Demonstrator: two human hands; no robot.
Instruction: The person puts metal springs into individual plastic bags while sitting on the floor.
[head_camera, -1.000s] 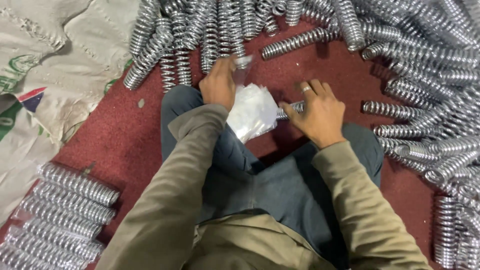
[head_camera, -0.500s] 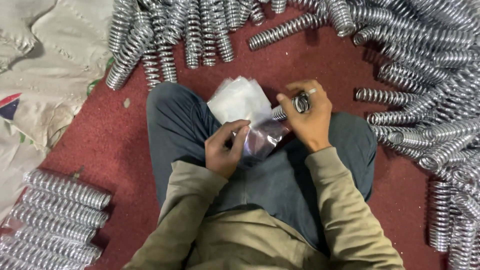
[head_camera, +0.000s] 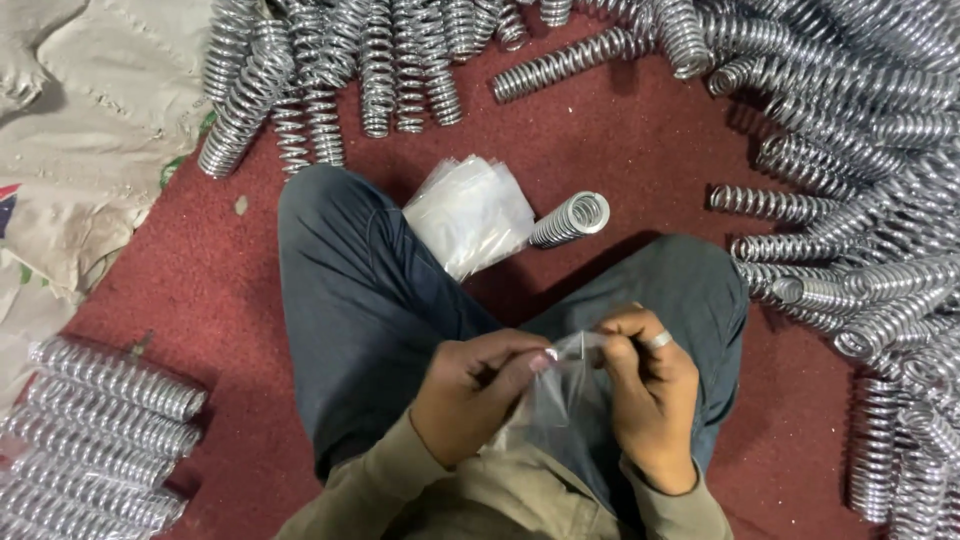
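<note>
The left hand (head_camera: 478, 392) and the right hand (head_camera: 648, 390) meet above the lap, each pinching with thumb and fingertips closed on the upper edge of a small clear plastic bag (head_camera: 560, 395), which hangs between them over the dark blue trousers (head_camera: 360, 300). A silver ring (head_camera: 658, 340) sits on a right finger. The bag's top rim is stretched between the two pinches; its lower part sags toward the olive sleeves (head_camera: 400, 490).

Ahead of the crossed knees, on the dark red carpet (head_camera: 620, 130), lies a loose stack of clear plastic bags (head_camera: 470, 212), touching the left knee. Just beside its right edge rests one short shiny steel coil spring (head_camera: 570, 220), apart from the others. Open carpet surrounds this pair on the far side.

A heap of long chrome coil springs (head_camera: 860, 150) curves along the top and right borders, close to the right knee. A neat row of bagged springs (head_camera: 95, 430) lies at lower left, well apart from the hands. A beige woven sack (head_camera: 90, 150) covers the upper left corner.
</note>
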